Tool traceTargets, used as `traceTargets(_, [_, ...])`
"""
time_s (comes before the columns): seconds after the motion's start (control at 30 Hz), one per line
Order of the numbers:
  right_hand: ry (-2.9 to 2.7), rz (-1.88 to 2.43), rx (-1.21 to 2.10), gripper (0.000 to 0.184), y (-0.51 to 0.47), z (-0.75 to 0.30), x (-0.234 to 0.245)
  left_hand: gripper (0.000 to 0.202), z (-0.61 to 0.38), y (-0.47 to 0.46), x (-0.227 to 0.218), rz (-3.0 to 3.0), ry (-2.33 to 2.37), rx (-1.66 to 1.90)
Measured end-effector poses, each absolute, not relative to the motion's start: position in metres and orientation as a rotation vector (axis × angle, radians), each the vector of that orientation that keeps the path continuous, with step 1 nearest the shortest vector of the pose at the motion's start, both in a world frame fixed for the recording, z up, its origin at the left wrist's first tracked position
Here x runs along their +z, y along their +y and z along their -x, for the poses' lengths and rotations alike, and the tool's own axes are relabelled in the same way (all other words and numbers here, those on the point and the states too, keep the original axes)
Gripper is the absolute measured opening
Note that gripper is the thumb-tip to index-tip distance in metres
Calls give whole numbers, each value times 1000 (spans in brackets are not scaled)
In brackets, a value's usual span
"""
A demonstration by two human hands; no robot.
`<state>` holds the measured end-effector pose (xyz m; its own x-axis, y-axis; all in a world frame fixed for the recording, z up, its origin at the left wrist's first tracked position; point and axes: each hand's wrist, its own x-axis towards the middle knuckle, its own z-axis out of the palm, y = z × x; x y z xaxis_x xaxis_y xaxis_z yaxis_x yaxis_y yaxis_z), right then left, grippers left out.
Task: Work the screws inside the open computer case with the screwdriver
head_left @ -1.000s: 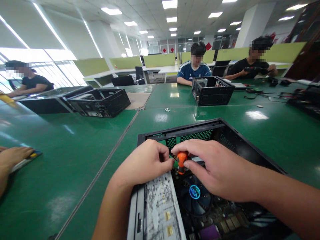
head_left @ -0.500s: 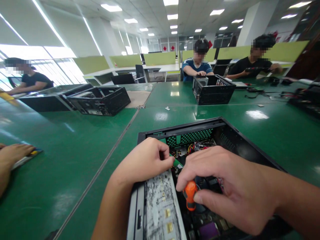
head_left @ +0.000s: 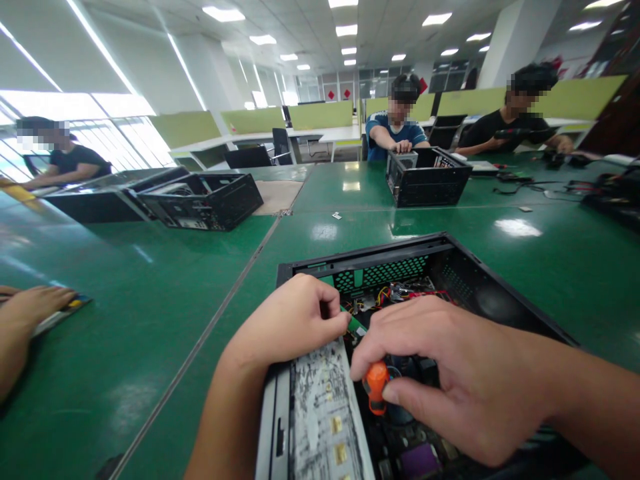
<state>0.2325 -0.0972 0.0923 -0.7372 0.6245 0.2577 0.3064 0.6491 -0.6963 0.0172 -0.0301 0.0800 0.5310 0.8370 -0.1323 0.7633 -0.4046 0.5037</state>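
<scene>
A black computer case (head_left: 510,290) lies open on the green table, directly in front of me. My right hand (head_left: 440,373) is inside its opening, thumb and fingers closed round the orange handle of a screwdriver (head_left: 377,388). The screwdriver's shaft and tip are hidden. My left hand (head_left: 305,320) rests over the worn silver metal bay (head_left: 320,400) at the case's left side. Its fingers are curled and pinch the end of a narrow green circuit board (head_left: 356,326). Coloured wires (head_left: 383,297) and a purple part (head_left: 419,460) show deeper in the case.
More open computer cases stand across the table (head_left: 165,333), one (head_left: 427,180) before a person in blue and others (head_left: 200,200) at the left. Another person's hand (head_left: 43,307) lies at the left edge. Cables (head_left: 545,190) spread at the right, near a third person.
The orange handle and my right hand have shifted slightly left and up. My left hand keeps its place. At the right, the person in black has lowered a hand to the table.
</scene>
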Motion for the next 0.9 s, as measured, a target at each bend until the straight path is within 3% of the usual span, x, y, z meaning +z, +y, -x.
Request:
traceTargets(0.5, [-2355,796,888,18,-95,-228,90,23,-17,-30,81,-2270,1307,180])
traceTargets(0.67, [-2409,731,934,31,-91,-234,99,25,-16,-30,80,-2278,1310,168])
traceTargets(0.9, [-2286,961,332,28,-92,-261,107,24,-15,-29,78,-2302,1298,152])
